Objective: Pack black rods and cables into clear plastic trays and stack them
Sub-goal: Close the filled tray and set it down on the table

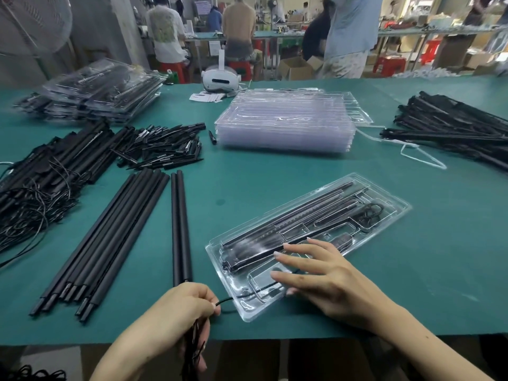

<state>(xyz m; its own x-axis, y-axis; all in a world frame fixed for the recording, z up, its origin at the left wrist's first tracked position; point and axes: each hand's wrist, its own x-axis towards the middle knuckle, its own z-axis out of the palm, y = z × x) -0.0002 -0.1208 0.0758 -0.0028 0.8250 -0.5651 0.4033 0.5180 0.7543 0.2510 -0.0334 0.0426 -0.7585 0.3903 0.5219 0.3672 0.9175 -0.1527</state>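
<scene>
I see my left hand (181,309) at the near edge of the green table (412,284), fingers curled round a thin black cable (257,290); thumb and forefinger pinch it where it leaves the fist. A dark bundle hangs from that fist below the table edge, and I cannot tell whether it is more of the same cable. The cable runs from the pinch into the near corner of the clear tray (308,243), which lies skewed near the near edge. My right hand (316,273) lies spread and flat on the tray's near half, fingers straight and holding nothing. Under it the cable's course is hidden. The tray's long slots hold black rods (291,226); a looped dark part sits at its far end, too glared over to name.

Just left of the tray lie two loose rods (180,229), then a fanned row of rods (110,237). Toward the left edge a heap of rods and tangled cables (41,188) is cut off by the frame. A pile of small black pieces (167,145) lies beyond. Empty trays (286,122) are stacked at mid-table, packed trays (93,92) at the far left corner. Another rod heap (453,127) runs off the right edge. A white headset (221,79) sits at the far edge.
</scene>
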